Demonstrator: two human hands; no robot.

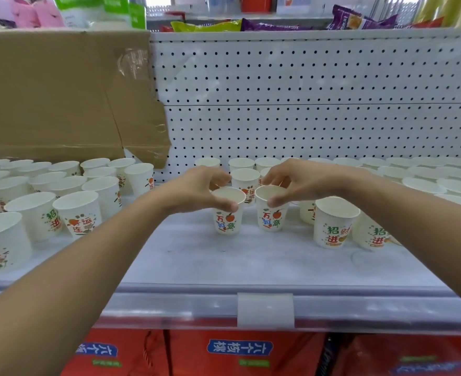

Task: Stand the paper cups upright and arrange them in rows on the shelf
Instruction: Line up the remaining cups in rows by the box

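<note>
at the far left a crowd of upright paper cups [38,210] fills the shelf [223,259], packed in loose rows with their printed sides facing out, and a flattened cardboard box [61,93] leans against the back behind them. next comes the left hand [196,189], reaching in over the bare middle of the shelf; its grip is closed on the rim of the left cup [228,214], thumb on the near edge and fingers over the far edge, with the cup upright and its base on or just above the shelf, which of the two cannot be told. just beside it the right hand [291,180] grips the rim of the right cup [271,213] the same way, thumb at the front, that cup also upright. the two held cups stand side by side, close but apart, in front of a short line of other cups by the white pegboard back panel [318,85]. further right, another cup [333,222] stands alone near the front, and behind it many more upright cups [424,175] run off toward the right edge.
</note>
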